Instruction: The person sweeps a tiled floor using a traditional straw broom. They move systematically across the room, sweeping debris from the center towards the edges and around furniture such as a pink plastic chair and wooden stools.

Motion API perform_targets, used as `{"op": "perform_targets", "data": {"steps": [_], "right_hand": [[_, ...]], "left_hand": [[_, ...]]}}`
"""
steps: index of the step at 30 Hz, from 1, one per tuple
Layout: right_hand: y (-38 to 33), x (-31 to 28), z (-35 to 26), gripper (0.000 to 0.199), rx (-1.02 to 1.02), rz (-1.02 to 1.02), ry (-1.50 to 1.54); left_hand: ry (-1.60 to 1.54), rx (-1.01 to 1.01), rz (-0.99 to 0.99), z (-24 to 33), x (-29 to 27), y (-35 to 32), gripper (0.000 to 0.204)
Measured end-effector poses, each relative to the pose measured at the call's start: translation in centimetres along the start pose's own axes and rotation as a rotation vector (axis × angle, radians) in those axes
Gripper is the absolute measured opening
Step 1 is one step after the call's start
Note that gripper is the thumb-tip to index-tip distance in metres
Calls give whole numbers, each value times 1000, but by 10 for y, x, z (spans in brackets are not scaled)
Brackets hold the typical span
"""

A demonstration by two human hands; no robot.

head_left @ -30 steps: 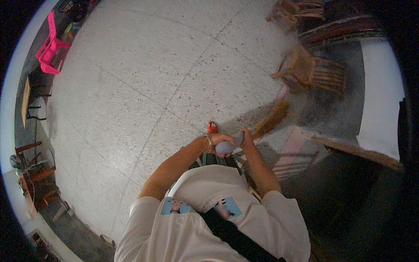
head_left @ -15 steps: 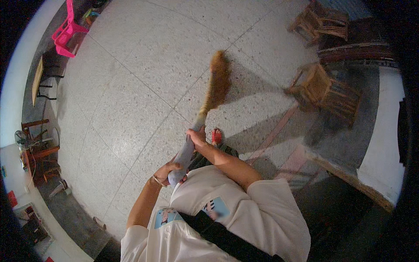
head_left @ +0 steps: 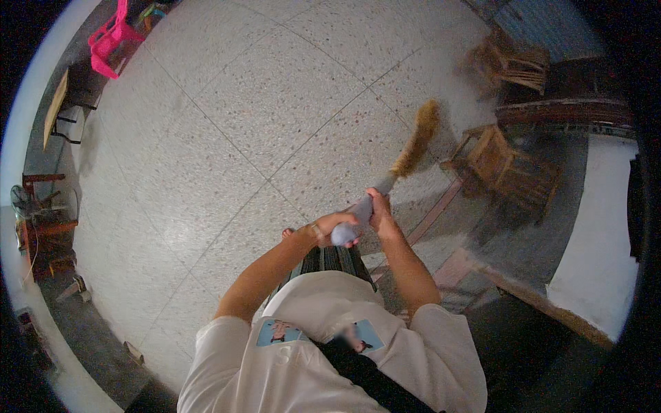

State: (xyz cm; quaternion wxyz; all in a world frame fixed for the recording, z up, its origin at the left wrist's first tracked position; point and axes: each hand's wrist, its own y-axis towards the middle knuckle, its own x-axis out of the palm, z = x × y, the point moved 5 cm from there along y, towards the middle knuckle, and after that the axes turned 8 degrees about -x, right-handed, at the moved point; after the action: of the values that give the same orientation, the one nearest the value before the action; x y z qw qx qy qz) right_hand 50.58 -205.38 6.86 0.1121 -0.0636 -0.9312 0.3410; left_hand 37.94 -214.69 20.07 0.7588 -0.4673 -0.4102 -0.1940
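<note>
Both of my hands grip a straw broom, whose yellow-brown bristles (head_left: 418, 141) point away to the far right. Its thick grey-lilac handle (head_left: 363, 208) slants back toward my body. My left hand (head_left: 336, 228) is closed round the rear end of the handle, with a band on the wrist. Farther up, close to the bristles, my right hand (head_left: 381, 212) wraps the handle. The bristle tips are near the speckled floor (head_left: 289, 110); whether they touch it I cannot tell.
Wooden chairs (head_left: 492, 155) stand at the right beside dark furniture. A pink plastic chair (head_left: 110, 45) is at the far left, above a small yellow-topped table (head_left: 56, 110). Against the left wall is a wooden chair with a fan (head_left: 21, 199). A raised edge (head_left: 551, 306) runs at the lower right.
The broom has swung from the middle to the right, its bristles now nearer the wooden chairs. Both hands moved right with it, the left also forward. A foot in red footwear no longer shows there.
</note>
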Motion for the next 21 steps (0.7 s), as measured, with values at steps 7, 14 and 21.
{"op": "perform_targets", "data": {"steps": [7,14,21], "right_hand": [[8,11,11,49,174,-99,-58],[-42,112,150,96,43,-278,-523],[-185,218,156,104,131,-708,-869]], "left_hand": [[-105,-87,15,0,-30,29,37],[-386,148,195,-71,-74,-112,40],[-664,370,505,-138,-66,-213,40]]}}
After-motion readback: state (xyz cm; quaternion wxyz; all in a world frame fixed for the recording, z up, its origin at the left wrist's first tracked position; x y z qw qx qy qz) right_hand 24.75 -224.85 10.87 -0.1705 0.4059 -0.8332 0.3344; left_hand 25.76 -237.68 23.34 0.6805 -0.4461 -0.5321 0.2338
